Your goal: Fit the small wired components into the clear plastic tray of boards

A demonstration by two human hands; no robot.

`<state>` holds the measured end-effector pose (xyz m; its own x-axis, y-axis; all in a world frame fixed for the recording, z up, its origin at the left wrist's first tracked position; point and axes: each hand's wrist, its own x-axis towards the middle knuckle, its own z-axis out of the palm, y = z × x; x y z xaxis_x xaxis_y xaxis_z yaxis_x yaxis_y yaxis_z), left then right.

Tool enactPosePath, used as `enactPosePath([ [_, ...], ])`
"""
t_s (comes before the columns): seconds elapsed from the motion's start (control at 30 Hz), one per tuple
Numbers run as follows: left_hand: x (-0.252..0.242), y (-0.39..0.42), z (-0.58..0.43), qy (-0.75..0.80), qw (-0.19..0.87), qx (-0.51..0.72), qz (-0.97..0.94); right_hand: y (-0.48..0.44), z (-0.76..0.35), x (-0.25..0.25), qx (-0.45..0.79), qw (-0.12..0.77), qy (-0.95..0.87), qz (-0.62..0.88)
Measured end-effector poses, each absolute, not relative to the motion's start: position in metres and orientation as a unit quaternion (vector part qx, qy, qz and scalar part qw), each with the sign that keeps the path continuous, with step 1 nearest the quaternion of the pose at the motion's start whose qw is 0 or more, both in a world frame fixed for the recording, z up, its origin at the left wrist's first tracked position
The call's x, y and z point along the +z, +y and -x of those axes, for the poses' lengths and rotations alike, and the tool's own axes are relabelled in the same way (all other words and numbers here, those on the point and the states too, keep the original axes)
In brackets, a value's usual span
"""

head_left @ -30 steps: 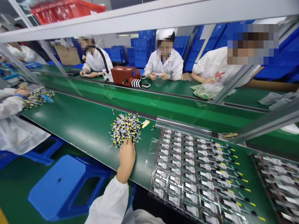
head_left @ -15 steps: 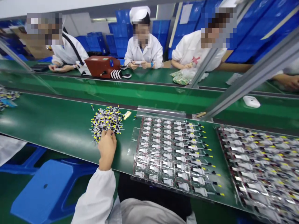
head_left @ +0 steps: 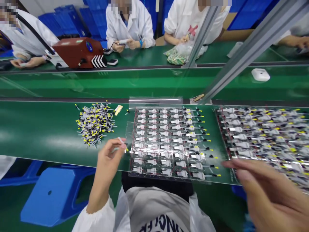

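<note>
I have the hands well apart: the left hand pinches a wire lead by one end, leaving its yellow tip free, just left of the cell tray; the right hand hangs open off that tray's right corner; the lead pile lies further left.

The right hand is blurred and cut off by the lower right corner of the view. The left hand hides part of the small wired piece pinched in its fingers. The far-right rows of flat wired packs smear into blur, and single pieces in the heap of leads are too small to tell.
</note>
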<state>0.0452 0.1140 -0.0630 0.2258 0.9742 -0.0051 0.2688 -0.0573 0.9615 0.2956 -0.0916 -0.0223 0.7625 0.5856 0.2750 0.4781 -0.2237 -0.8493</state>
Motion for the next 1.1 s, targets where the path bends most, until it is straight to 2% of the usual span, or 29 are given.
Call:
enactPosePath([
  [0.1, -0.054, 0.080, -0.074, 0.392, 0.604, 0.341, -0.604, -0.073, -0.279, -0.030, 0.187, 0.519, -0.408, 0.728],
  [0.17, -0.054, 0.060, -0.093, 0.305, 0.640, 0.346, -0.614, -0.064, -0.274, -0.037, 0.304, 0.493, -0.440, 0.687],
  [0.27, -0.060, 0.040, -0.113, 0.228, 0.604, 0.377, -0.664, -0.059, -0.271, -0.047, 0.424, 0.497, -0.430, 0.623],
  [0.43, -0.068, 0.035, -0.119, 0.180, 0.566, 0.376, -0.711, -0.063, -0.270, -0.048, 0.473, 0.583, -0.373, 0.545],
  [0.53, -0.066, 0.037, -0.120, 0.169, 0.556, 0.368, -0.726, -0.065, -0.269, -0.047, 0.454, 0.609, -0.373, 0.534],
  [0.63, -0.063, 0.038, -0.123, 0.161, 0.531, 0.349, -0.755, -0.069, -0.274, -0.049, 0.408, 0.597, -0.407, 0.558],
  [0.73, -0.068, 0.040, -0.128, 0.181, 0.458, 0.299, -0.817, -0.078, -0.290, -0.054, 0.339, 0.582, -0.414, 0.612],
  [0.8, -0.077, 0.042, -0.132, 0.185, 0.371, 0.222, -0.883, -0.089, -0.305, -0.059, 0.274, 0.549, -0.408, 0.676],
  [0.93, -0.100, 0.045, -0.147, 0.131, 0.206, 0.059, -0.968, -0.112, -0.331, -0.074, 0.179, 0.425, -0.397, 0.793],
  [1.0, -0.108, 0.045, -0.156, 0.107, 0.171, 0.026, -0.979, -0.120, -0.339, -0.081, 0.157, 0.389, -0.382, 0.823],
  [1.1, -0.113, 0.045, -0.168, 0.092, 0.137, 0.006, -0.986, -0.127, -0.345, -0.088, 0.141, 0.379, -0.368, 0.837],
])
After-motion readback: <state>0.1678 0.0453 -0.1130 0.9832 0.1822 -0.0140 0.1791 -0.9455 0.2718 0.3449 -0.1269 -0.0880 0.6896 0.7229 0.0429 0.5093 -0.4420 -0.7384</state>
